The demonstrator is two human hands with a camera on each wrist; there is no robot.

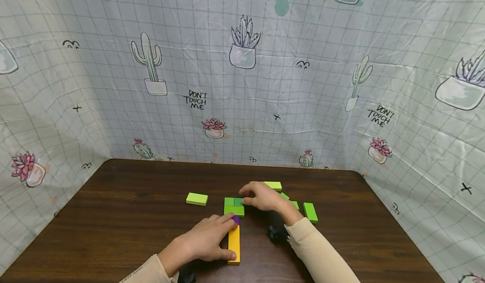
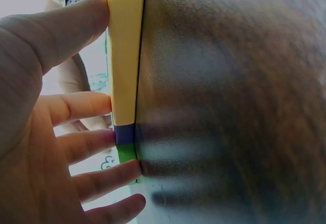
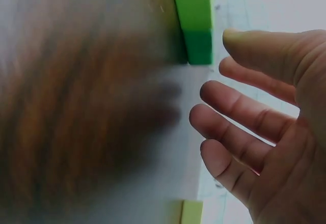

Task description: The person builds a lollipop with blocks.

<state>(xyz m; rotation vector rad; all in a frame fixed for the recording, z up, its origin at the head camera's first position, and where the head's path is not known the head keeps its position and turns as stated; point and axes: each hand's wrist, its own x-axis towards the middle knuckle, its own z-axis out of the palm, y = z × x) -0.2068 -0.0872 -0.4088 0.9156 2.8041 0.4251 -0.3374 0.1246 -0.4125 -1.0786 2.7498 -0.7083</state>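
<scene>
A long orange-yellow block (image 1: 234,246) lies on the table, its far end meeting a small purple block (image 1: 236,220). Beyond the purple piece is a bright green block (image 1: 234,210), with a small green block (image 1: 229,201) and a darker green block (image 1: 238,201) side by side behind it. My left hand (image 1: 207,237) touches the row, thumb on the yellow block and fingers extended; in the left wrist view its fingers (image 2: 81,107) look nearly straight. Beside the darker green block is my right hand (image 1: 262,196), fingers loosely bent. The right wrist view shows a gap between thumb and block.
A lime block (image 1: 196,198) lies left of the row. Right of my right hand lie a green block (image 1: 310,212) and another lime block (image 1: 273,185); further green blocks are partly covered by that arm. A patterned curtain (image 1: 242,106) hangs around the brown table (image 1: 132,215).
</scene>
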